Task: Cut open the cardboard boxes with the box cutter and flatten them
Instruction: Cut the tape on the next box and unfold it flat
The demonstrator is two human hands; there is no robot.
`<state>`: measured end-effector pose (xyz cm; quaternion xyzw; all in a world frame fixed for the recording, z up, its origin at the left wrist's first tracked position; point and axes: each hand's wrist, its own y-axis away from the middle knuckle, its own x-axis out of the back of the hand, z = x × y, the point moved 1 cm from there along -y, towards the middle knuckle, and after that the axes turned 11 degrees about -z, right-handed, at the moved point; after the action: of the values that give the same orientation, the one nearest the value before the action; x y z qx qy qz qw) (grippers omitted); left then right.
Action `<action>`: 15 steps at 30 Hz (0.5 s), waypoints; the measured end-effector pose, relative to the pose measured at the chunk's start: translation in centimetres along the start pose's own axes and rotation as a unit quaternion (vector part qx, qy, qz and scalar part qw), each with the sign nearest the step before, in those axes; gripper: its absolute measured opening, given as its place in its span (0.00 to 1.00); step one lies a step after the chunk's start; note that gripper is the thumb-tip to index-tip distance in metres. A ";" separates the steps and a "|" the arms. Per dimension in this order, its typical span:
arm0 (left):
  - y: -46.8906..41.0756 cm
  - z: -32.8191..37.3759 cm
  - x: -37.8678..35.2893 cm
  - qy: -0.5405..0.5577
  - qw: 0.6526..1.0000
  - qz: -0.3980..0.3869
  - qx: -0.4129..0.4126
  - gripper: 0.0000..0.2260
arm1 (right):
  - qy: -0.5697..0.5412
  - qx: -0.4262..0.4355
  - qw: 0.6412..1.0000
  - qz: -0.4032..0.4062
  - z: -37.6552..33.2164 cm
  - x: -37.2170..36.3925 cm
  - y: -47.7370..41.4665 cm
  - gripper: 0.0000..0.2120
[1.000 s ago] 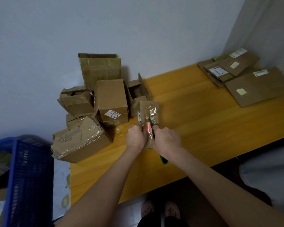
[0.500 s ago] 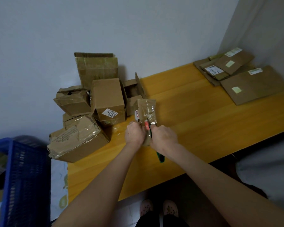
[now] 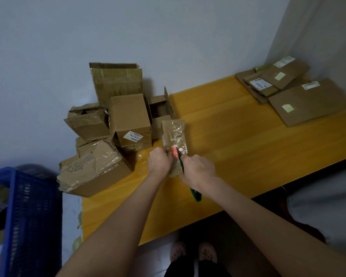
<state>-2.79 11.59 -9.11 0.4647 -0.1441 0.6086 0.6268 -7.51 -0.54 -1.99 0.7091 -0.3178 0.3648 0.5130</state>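
Observation:
A small taped cardboard box with a red label stands on the yellow wooden table in front of me. My left hand grips its lower left side. My right hand is curled round the green box cutter, whose handle end sticks out below my wrist; its front end lies against the box's right side and the blade is hidden. A pile of several uncut boxes sits at the table's left end. Flattened boxes lie at the far right.
A blue plastic crate with cardboard in it stands on the floor at the left. Walls close off the table at the back and right. My feet in slippers show below the table's front edge.
Both hands and the small box have stayed in nearly the same place; the view has shifted slightly. The cutter stays against the box's right side.

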 end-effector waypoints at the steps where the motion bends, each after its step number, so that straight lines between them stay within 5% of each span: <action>1: -0.1 0.0 0.2 0.002 1.000 -0.002 0.006 0.09 | 0.005 0.003 1.000 -0.008 0.0 -0.1 0.1 0.13; 8: -0.8 -0.8 1.0 0.037 0.999 -0.025 0.026 0.07 | -0.043 0.014 0.999 -0.026 1.4 0.4 1.1 0.19; 12: -0.7 -0.3 1.0 0.023 0.999 -0.040 0.018 0.07 | -0.258 -0.051 0.962 0.075 4.2 0.7 -1.2 0.21; 15: -0.5 -0.5 0.9 0.014 0.999 -0.032 0.015 0.08 | -0.361 -0.120 0.922 0.072 6.7 -0.8 -5.1 0.19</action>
<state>-2.30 12.58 -8.90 0.4704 -0.1112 0.5966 0.6407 -2.45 -5.47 -6.60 0.7013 -0.5730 0.0793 0.4167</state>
